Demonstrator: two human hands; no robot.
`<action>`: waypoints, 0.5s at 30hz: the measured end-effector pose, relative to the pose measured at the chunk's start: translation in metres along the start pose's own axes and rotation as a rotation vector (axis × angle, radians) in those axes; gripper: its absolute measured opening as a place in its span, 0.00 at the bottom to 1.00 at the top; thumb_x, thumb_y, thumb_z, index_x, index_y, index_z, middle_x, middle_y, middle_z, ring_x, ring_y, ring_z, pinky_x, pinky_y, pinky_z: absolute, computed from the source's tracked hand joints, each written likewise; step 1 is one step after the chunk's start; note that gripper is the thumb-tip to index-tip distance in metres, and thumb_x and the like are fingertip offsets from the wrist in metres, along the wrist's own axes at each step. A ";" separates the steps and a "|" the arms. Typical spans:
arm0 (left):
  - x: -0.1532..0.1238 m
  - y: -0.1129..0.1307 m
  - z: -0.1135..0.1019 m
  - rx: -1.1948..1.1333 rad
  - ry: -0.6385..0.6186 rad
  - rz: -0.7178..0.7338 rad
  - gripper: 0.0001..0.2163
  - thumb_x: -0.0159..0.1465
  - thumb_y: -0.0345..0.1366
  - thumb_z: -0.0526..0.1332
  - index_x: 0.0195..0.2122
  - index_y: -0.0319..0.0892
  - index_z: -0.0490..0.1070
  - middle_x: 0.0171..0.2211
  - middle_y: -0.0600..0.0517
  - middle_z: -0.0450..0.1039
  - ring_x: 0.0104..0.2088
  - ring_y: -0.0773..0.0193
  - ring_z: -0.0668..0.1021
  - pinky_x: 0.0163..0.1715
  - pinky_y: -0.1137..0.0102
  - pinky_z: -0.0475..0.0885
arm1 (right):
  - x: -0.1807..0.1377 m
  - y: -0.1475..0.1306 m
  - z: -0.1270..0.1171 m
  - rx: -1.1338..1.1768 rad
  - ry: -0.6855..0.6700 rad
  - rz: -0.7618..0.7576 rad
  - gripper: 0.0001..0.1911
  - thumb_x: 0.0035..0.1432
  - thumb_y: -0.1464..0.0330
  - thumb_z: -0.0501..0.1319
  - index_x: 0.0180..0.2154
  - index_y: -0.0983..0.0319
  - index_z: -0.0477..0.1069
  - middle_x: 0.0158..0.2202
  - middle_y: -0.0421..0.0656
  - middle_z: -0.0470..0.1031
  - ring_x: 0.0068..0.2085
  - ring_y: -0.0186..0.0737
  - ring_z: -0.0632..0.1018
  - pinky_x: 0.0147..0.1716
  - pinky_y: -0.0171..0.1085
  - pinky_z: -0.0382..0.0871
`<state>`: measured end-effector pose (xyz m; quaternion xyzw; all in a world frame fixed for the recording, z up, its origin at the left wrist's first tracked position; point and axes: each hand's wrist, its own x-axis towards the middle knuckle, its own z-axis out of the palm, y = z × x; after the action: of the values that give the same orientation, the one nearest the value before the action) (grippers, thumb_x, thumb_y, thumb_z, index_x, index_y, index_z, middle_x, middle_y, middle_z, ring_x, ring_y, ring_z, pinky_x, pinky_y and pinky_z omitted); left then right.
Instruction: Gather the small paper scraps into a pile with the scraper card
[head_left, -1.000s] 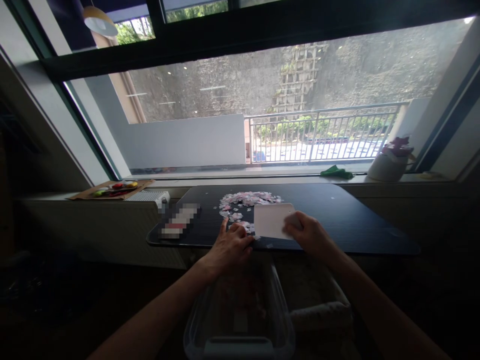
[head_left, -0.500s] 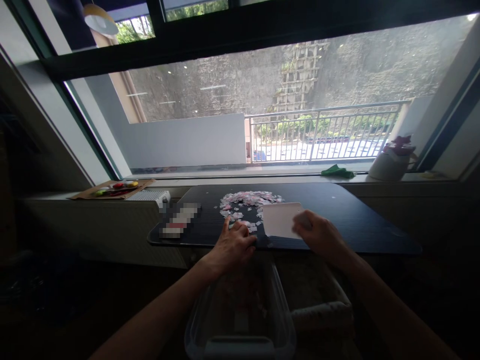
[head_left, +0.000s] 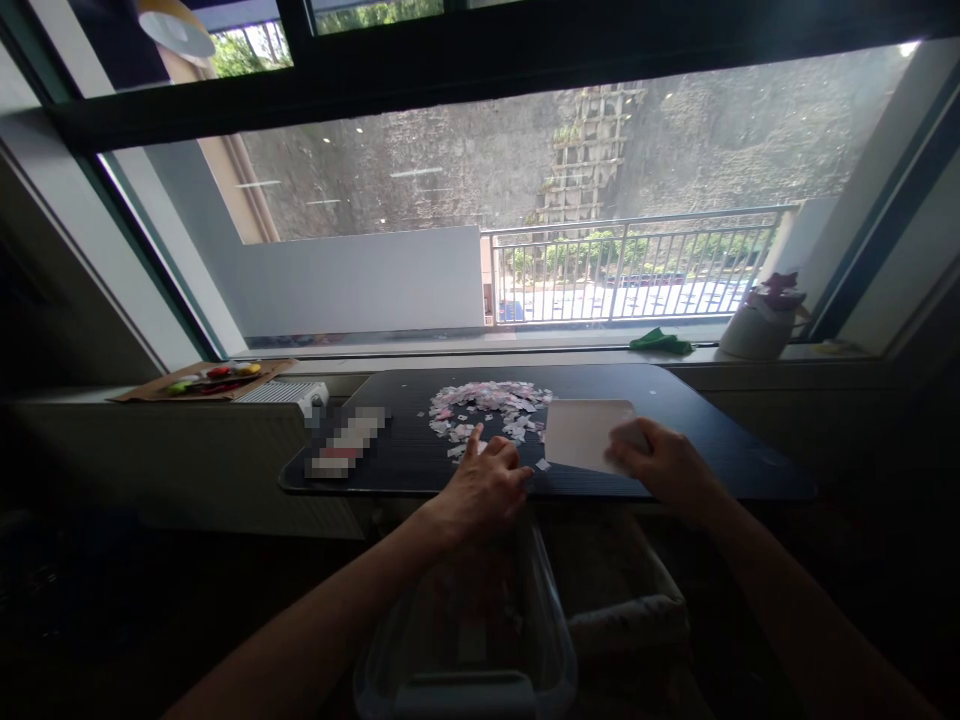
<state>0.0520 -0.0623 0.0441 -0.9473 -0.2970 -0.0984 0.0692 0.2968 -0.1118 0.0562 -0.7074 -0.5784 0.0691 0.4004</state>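
A heap of small white and pinkish paper scraps [head_left: 491,396] lies on the dark table [head_left: 720,440], with looser pieces spread along its near side. My left hand [head_left: 487,485] rests at the table's near edge beside the loose scraps, index finger stretched out and the other fingers partly bent; I see nothing held in it. My right hand [head_left: 664,455] grips the right side of a pale, flat rectangular card [head_left: 585,432], slightly blurred, just right of the heap. Below my left hand stands a clear plastic bin [head_left: 559,610], its dim contents hard to make out.
Another open container [head_left: 630,612] with a pale rim stands right of the bin. A pixelated object [head_left: 349,442] lies at the table's left end. On the windowsill are a green cloth [head_left: 661,342], a white pot [head_left: 757,325] and a brown board [head_left: 157,385] bearing colourful items.
The card in my right hand has moved right, away from the heap. My left hand has shifted slightly right along the table edge. The whole view has swung a little.
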 end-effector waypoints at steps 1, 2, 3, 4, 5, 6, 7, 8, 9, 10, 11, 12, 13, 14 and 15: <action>0.004 0.004 0.000 0.004 -0.014 0.016 0.11 0.67 0.38 0.56 0.49 0.45 0.73 0.44 0.47 0.73 0.52 0.52 0.70 0.62 0.38 0.50 | 0.001 0.000 0.001 0.001 -0.004 -0.001 0.06 0.49 0.64 0.59 0.28 0.59 0.72 0.24 0.41 0.75 0.26 0.39 0.74 0.24 0.34 0.65; 0.008 0.007 0.001 0.008 -0.025 0.025 0.12 0.68 0.39 0.56 0.50 0.45 0.72 0.44 0.46 0.72 0.53 0.51 0.70 0.62 0.38 0.50 | 0.002 0.000 0.002 0.002 -0.008 -0.004 0.07 0.49 0.63 0.59 0.29 0.59 0.72 0.24 0.41 0.75 0.26 0.39 0.74 0.24 0.35 0.65; 0.011 0.009 0.001 0.013 -0.036 0.027 0.13 0.68 0.39 0.56 0.51 0.45 0.72 0.44 0.46 0.72 0.52 0.51 0.70 0.62 0.37 0.51 | 0.003 -0.001 0.003 0.001 -0.012 -0.008 0.07 0.49 0.64 0.59 0.29 0.59 0.72 0.24 0.41 0.75 0.26 0.39 0.74 0.25 0.35 0.65; 0.014 0.011 0.002 0.015 -0.046 0.024 0.13 0.68 0.40 0.55 0.51 0.44 0.71 0.45 0.45 0.72 0.52 0.51 0.70 0.61 0.37 0.52 | 0.004 -0.001 0.005 -0.001 -0.016 -0.013 0.07 0.49 0.64 0.59 0.29 0.59 0.72 0.24 0.41 0.75 0.26 0.39 0.74 0.25 0.35 0.65; 0.016 0.012 0.004 0.017 -0.054 0.018 0.14 0.68 0.40 0.55 0.52 0.44 0.71 0.44 0.45 0.72 0.52 0.50 0.70 0.61 0.36 0.52 | 0.005 -0.002 0.006 -0.005 -0.019 -0.017 0.06 0.49 0.64 0.59 0.29 0.59 0.72 0.24 0.40 0.75 0.26 0.38 0.73 0.25 0.35 0.65; 0.017 0.013 0.005 0.018 -0.061 0.011 0.14 0.68 0.41 0.55 0.52 0.44 0.71 0.44 0.45 0.72 0.51 0.50 0.71 0.60 0.36 0.53 | 0.006 -0.002 0.007 -0.011 -0.020 -0.020 0.06 0.49 0.64 0.59 0.29 0.59 0.72 0.24 0.40 0.74 0.26 0.39 0.73 0.26 0.35 0.65; 0.018 0.013 0.006 0.018 -0.066 0.005 0.14 0.69 0.42 0.54 0.51 0.44 0.71 0.44 0.45 0.72 0.51 0.50 0.71 0.60 0.36 0.54 | 0.006 -0.003 0.007 -0.019 -0.018 -0.019 0.05 0.48 0.65 0.59 0.28 0.58 0.72 0.23 0.40 0.74 0.26 0.39 0.73 0.26 0.35 0.65; 0.018 0.012 0.006 0.019 -0.067 0.004 0.14 0.69 0.42 0.54 0.51 0.45 0.71 0.44 0.45 0.72 0.51 0.50 0.71 0.59 0.36 0.55 | 0.006 -0.003 0.007 -0.029 -0.013 -0.017 0.04 0.48 0.66 0.60 0.28 0.58 0.72 0.23 0.40 0.74 0.26 0.39 0.73 0.26 0.35 0.64; 0.017 0.011 0.007 0.020 -0.065 0.005 0.14 0.69 0.42 0.53 0.51 0.45 0.72 0.44 0.45 0.72 0.51 0.50 0.71 0.59 0.37 0.55 | 0.006 -0.002 0.005 -0.039 -0.005 -0.013 0.03 0.48 0.66 0.60 0.27 0.58 0.72 0.23 0.39 0.74 0.26 0.39 0.73 0.27 0.35 0.64; 0.015 0.009 0.007 0.022 -0.060 0.008 0.14 0.69 0.42 0.53 0.51 0.46 0.72 0.43 0.45 0.72 0.51 0.50 0.71 0.59 0.37 0.56 | 0.005 -0.002 0.003 -0.049 0.003 -0.010 0.03 0.48 0.66 0.60 0.27 0.58 0.71 0.23 0.39 0.73 0.26 0.39 0.73 0.27 0.35 0.63; 0.014 0.008 0.007 0.024 -0.057 0.011 0.14 0.69 0.42 0.53 0.51 0.46 0.72 0.43 0.45 0.72 0.51 0.50 0.71 0.59 0.37 0.56 | 0.005 -0.002 0.001 -0.056 0.009 -0.008 0.03 0.48 0.66 0.60 0.27 0.57 0.71 0.23 0.39 0.73 0.26 0.39 0.73 0.27 0.35 0.63; 0.012 0.006 0.006 0.028 -0.057 0.012 0.14 0.69 0.42 0.53 0.51 0.47 0.72 0.43 0.46 0.72 0.50 0.51 0.71 0.59 0.37 0.56 | 0.004 -0.001 -0.002 -0.061 0.013 -0.006 0.02 0.48 0.66 0.60 0.27 0.57 0.71 0.23 0.39 0.73 0.26 0.39 0.73 0.27 0.35 0.62; 0.010 0.005 0.006 0.034 -0.063 0.013 0.14 0.69 0.42 0.53 0.52 0.47 0.72 0.42 0.46 0.72 0.50 0.51 0.71 0.60 0.37 0.55 | 0.004 -0.001 -0.004 -0.063 0.015 -0.005 0.02 0.47 0.66 0.60 0.27 0.57 0.71 0.23 0.40 0.74 0.26 0.39 0.73 0.26 0.35 0.62; 0.010 0.004 0.004 0.042 -0.072 0.012 0.14 0.69 0.41 0.54 0.51 0.47 0.72 0.42 0.46 0.72 0.50 0.52 0.71 0.60 0.37 0.55 | 0.003 -0.001 -0.007 -0.063 0.014 -0.003 0.02 0.47 0.66 0.60 0.27 0.57 0.71 0.23 0.40 0.74 0.26 0.39 0.73 0.26 0.35 0.62; 0.010 0.004 0.003 0.051 -0.082 0.010 0.14 0.69 0.41 0.54 0.51 0.47 0.72 0.43 0.47 0.72 0.50 0.52 0.71 0.60 0.37 0.55 | 0.003 -0.001 -0.008 -0.061 0.012 0.000 0.02 0.47 0.66 0.61 0.27 0.57 0.71 0.23 0.40 0.74 0.26 0.40 0.73 0.26 0.35 0.62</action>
<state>0.0625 -0.0597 0.0428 -0.9498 -0.2975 -0.0513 0.0817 0.3014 -0.1132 0.0636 -0.7197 -0.5778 0.0472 0.3821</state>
